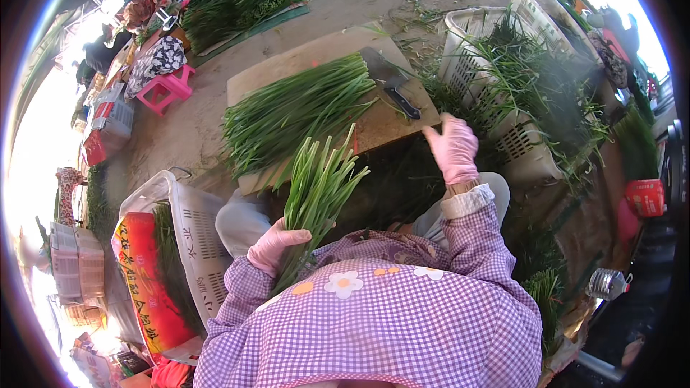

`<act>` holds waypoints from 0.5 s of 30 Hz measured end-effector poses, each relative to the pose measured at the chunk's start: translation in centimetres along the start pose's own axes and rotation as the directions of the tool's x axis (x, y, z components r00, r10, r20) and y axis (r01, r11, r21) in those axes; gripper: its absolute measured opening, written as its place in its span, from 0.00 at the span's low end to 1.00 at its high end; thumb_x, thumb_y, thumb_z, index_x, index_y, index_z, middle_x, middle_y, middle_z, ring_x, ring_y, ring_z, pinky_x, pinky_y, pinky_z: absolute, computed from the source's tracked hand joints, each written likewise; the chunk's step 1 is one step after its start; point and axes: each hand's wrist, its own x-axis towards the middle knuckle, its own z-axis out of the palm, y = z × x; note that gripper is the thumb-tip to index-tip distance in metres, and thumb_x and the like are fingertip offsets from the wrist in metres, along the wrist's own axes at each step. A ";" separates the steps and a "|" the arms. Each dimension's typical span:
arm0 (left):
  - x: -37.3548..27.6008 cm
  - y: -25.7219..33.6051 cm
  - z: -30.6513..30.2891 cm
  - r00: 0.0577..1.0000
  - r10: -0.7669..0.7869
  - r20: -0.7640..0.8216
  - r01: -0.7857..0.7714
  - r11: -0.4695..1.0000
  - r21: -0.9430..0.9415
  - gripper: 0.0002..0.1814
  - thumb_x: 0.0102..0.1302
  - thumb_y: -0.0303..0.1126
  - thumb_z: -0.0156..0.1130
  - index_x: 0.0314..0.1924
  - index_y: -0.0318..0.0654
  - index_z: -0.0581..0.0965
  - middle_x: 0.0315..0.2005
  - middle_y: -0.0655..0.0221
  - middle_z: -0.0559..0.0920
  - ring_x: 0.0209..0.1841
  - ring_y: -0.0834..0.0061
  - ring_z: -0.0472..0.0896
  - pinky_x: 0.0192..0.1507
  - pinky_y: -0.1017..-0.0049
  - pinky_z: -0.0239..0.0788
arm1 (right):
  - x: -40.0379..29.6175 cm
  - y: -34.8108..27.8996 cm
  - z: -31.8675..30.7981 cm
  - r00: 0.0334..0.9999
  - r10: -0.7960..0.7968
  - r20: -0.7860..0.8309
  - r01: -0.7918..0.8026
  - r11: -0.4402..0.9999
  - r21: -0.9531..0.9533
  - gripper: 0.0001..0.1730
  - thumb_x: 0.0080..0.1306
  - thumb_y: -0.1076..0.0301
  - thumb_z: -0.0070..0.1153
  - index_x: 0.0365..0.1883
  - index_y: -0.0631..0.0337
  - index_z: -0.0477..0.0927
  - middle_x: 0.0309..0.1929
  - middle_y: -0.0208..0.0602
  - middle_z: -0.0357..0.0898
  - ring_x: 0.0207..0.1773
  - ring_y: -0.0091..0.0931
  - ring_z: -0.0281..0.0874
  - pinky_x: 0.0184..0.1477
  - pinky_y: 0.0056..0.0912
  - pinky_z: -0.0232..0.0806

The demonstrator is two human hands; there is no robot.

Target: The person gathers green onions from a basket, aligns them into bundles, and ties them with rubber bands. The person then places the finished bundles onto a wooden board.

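My left hand (pixel 279 243), in a pink glove, grips a bunch of garlic chives (pixel 318 188) near my lap, the pale cut ends pointing up and away. My right hand (pixel 455 148), gloved the same way, has its thumb and fingers apart and holds nothing; it hovers by the near right corner of a wooden board (pixel 385 137). On that board a thick pile of garlic chives (pixel 302 102) lies slantwise. A cleaver with a black handle (pixel 402 103) rests at the pile's right end, its dark blade (pixel 380 64) partly beside the stems.
A white plastic crate (pixel 455 46) at right overflows with loose greens (pixel 528 75). Left of me stands another white crate (pixel 197 226) with a red printed bag (pixel 153 280). Further off are stacked greens (pixel 245 0) and a pink stool (pixel 165 86). A plastic bottle (pixel 607 284) lies at far right.
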 end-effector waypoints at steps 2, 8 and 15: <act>-0.2 0.1 0.5 1.000 -0.016 0.021 0.016 1.000 -0.022 0.48 0.58 0.33 0.80 0.77 0.33 0.69 0.69 0.54 0.79 0.72 0.58 0.76 0.80 0.61 0.58 | -0.9 -3.6 0.7 0.926 -0.092 0.367 -0.225 0.646 0.729 0.25 0.68 0.46 0.71 0.50 0.58 0.90 0.47 0.35 0.92 0.44 0.34 0.88 0.51 0.38 0.76; -0.9 0.2 0.5 0.999 -0.003 0.039 0.006 0.998 -0.063 0.50 0.58 0.36 0.81 0.78 0.34 0.67 0.72 0.56 0.77 0.64 0.63 0.81 0.71 0.65 0.69 | -0.1 -11.3 -0.9 0.870 -0.183 0.458 -0.461 0.026 0.887 0.11 0.73 0.61 0.68 0.49 0.55 0.91 0.46 0.31 0.91 0.43 0.24 0.84 0.50 0.27 0.75; -2.8 1.6 -5.2 0.969 0.234 -0.083 -0.246 0.952 -0.182 0.48 0.63 0.37 0.77 0.80 0.38 0.65 0.58 0.65 0.85 0.31 0.85 0.72 0.39 0.80 0.64 | 4.5 -0.8 -6.2 0.862 0.484 0.153 0.003 -0.306 0.952 0.05 0.75 0.68 0.64 0.44 0.59 0.86 0.39 0.27 0.81 0.37 0.18 0.74 0.43 0.23 0.70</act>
